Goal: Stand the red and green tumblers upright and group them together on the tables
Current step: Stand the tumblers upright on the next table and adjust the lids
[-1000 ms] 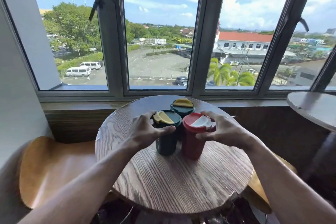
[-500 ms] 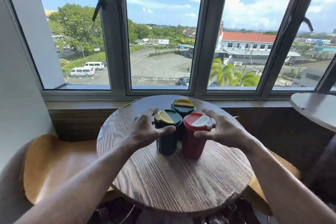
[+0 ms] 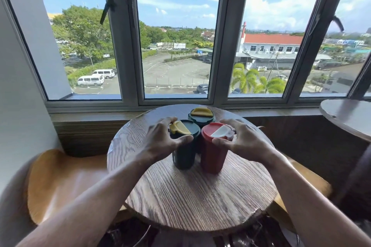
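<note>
Cupping the near green tumbler (image 3: 185, 146) with the left hand (image 3: 160, 140) and the red tumbler (image 3: 213, 150) beside it with the right hand (image 3: 244, 140), the person seemingly pressed both upright against the far green tumbler (image 3: 201, 117) mid-desk (image 3: 190, 196).

No legible text, label, brand, number or sign appears on any item in view.
</note>
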